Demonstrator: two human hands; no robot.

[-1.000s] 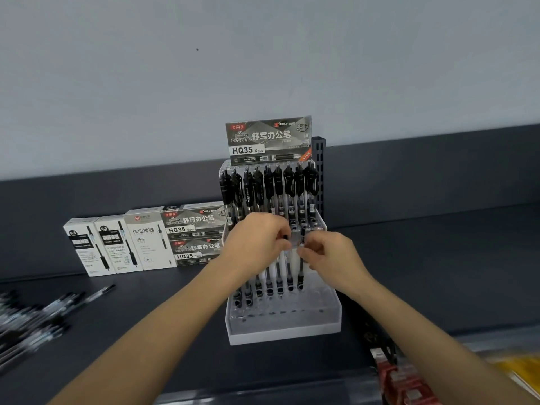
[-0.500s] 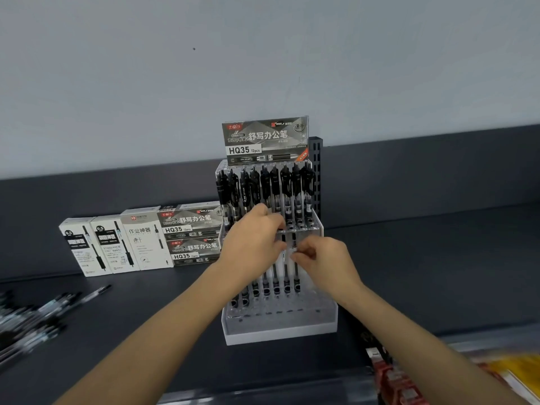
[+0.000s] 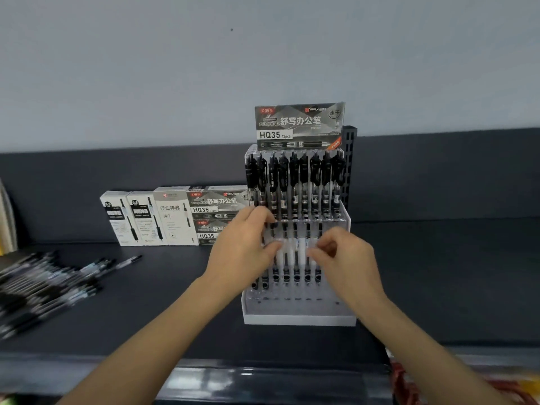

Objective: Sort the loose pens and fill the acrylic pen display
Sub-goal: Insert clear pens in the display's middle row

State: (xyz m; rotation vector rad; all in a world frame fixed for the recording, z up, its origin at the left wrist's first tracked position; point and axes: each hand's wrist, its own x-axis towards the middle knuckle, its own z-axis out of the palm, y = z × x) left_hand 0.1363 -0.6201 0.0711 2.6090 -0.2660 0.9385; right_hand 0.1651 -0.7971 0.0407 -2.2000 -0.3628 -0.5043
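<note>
The acrylic pen display (image 3: 298, 319) stands mid-shelf under an HQ35 header card (image 3: 298, 124). Black pens (image 3: 295, 182) fill its back tier. Several more pens (image 3: 296, 260) stand in the middle tier, and the front tier holds none. My left hand (image 3: 244, 252) is at the left end of the middle tier, thumb and fingers curled round a pen there. My right hand (image 3: 346, 260) pinches the pen at the row's right end; its fingers hide the barrel. A pile of loose black pens (image 3: 43, 285) lies blurred at the far left of the shelf.
Three white pen boxes (image 3: 146, 217) and two stacked grey HQ35 boxes (image 3: 216, 207) line the back wall left of the display. A black perforated upright (image 3: 349, 171) stands behind it. The shelf's front rail (image 3: 233, 378) runs below, and red packets (image 3: 409, 384) show at the lower right.
My right hand has come down with its pen into the middle tier, at the row's right end. My hands have drawn a little apart. The view has swung left.
</note>
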